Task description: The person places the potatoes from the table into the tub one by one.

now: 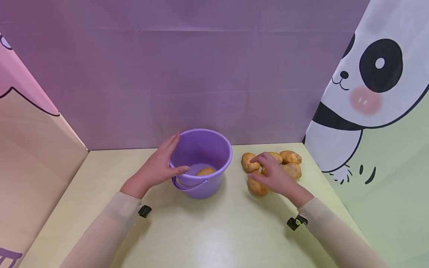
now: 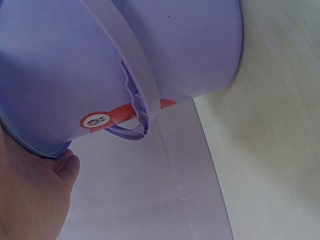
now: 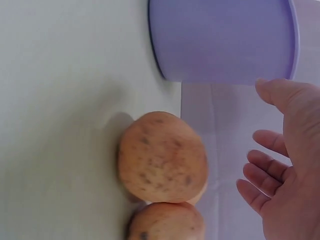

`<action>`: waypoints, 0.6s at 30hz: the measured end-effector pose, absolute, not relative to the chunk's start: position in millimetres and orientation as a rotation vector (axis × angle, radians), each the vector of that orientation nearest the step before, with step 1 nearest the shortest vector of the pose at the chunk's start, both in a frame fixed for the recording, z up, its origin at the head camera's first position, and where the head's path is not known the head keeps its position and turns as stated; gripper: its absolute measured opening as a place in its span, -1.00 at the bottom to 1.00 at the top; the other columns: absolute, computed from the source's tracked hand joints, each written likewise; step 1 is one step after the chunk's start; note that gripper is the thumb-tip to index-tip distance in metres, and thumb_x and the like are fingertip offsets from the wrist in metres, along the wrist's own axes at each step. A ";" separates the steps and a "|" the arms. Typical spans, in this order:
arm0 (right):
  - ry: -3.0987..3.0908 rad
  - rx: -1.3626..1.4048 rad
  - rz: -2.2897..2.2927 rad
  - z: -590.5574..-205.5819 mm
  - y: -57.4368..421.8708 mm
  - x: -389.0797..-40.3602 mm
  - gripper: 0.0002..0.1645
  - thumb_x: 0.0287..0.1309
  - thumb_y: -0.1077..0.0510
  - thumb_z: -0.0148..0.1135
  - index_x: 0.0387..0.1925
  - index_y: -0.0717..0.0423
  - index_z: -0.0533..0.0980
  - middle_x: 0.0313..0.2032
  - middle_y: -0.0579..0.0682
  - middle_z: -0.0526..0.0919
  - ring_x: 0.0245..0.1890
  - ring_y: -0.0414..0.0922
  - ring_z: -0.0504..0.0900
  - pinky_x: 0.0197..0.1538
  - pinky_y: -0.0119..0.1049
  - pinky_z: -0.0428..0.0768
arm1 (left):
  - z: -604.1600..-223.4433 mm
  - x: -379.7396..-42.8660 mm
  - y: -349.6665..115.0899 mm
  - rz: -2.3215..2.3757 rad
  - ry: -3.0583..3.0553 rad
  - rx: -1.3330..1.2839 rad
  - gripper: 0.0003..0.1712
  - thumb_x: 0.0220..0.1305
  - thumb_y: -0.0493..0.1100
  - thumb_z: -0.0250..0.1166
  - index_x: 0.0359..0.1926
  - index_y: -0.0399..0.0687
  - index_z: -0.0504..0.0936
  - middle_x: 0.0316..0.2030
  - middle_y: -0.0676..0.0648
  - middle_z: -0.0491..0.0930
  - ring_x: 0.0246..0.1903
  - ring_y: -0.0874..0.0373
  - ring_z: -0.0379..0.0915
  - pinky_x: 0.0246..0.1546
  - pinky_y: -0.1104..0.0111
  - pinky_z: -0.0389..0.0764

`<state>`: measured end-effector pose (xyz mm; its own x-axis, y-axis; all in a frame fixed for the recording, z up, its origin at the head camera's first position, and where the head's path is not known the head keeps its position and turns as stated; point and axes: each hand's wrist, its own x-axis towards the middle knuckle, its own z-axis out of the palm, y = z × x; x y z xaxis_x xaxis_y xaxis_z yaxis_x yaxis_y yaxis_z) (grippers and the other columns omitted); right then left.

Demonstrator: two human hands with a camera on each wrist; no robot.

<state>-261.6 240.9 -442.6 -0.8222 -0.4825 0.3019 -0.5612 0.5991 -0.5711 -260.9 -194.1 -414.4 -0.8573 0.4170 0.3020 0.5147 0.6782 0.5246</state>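
A purple bucket [image 1: 201,186] stands upright on the table, with one potato [image 1: 205,171] visible inside it. My left hand [image 1: 159,165] rests at the bucket's left rim, fingers spread and fairly straight, thumb reaching over the near rim. In the left wrist view, that hand [image 2: 35,195] is against the rim, its fingers partly hidden. My right hand [image 1: 276,176] hovers over a group of potatoes with nothing in it. Its fingers are apart and loosely bent in the right wrist view, beside a potato [image 3: 162,157]. The hand covers part of the group, including a potato [image 1: 257,186] near its thumb.
Several potatoes lie close together right of the bucket, among them one at the back right [image 1: 291,157]. The bucket's handle [image 1: 189,188] hangs down in front. A purple backdrop [image 1: 201,74] rises behind the table [image 1: 201,238], and a panda-printed panel [image 1: 378,149] borders the right.
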 end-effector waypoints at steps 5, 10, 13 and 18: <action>-2.715 0.863 0.976 -452.5 241.6 -257.3 -0.44 0.38 0.04 0.57 0.25 0.25 0.62 0.12 0.22 0.58 0.15 0.17 0.53 0.16 0.15 0.61 | -414.9 -261.0 -194.1 -0.921 -2.719 -0.770 0.39 0.32 0.25 0.54 0.78 -0.28 -0.10 0.77 -0.27 -0.11 0.74 -0.26 -0.19 0.65 -0.26 0.07; -2.709 0.834 0.919 -459.9 242.4 -253.1 -0.41 0.33 0.04 0.61 0.23 0.28 0.63 0.09 0.20 0.56 0.10 0.13 0.52 0.15 0.12 0.59 | -415.4 -261.1 -193.7 -0.918 -2.720 -0.767 0.39 0.32 0.25 0.54 0.78 -0.28 -0.09 0.78 -0.25 -0.12 0.74 -0.25 -0.19 0.66 -0.26 0.05; -2.727 0.785 0.860 -463.8 242.3 -249.4 -0.40 0.31 0.03 0.63 0.22 0.25 0.64 0.14 0.18 0.56 0.15 0.16 0.53 0.17 0.13 0.60 | -415.3 -260.9 -193.7 -0.921 -2.725 -0.761 0.39 0.33 0.26 0.53 0.79 -0.27 -0.10 0.78 -0.23 -0.12 0.75 -0.25 -0.20 0.66 -0.26 0.05; -2.746 0.737 0.780 -469.4 242.3 -244.4 -0.38 0.29 -0.01 0.64 0.22 0.23 0.64 0.19 0.17 0.57 0.21 0.17 0.52 0.19 0.15 0.61 | -414.8 -260.8 -193.3 -0.931 -2.729 -0.760 0.38 0.33 0.25 0.53 0.79 -0.26 -0.10 0.78 -0.23 -0.13 0.75 -0.24 -0.21 0.66 -0.25 0.04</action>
<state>-244.4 242.3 -469.4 -0.8574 -0.4105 0.3105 -0.5124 0.7374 -0.4400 -260.8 -193.3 -414.8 -0.8581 0.4141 0.3036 0.5133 0.6771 0.5273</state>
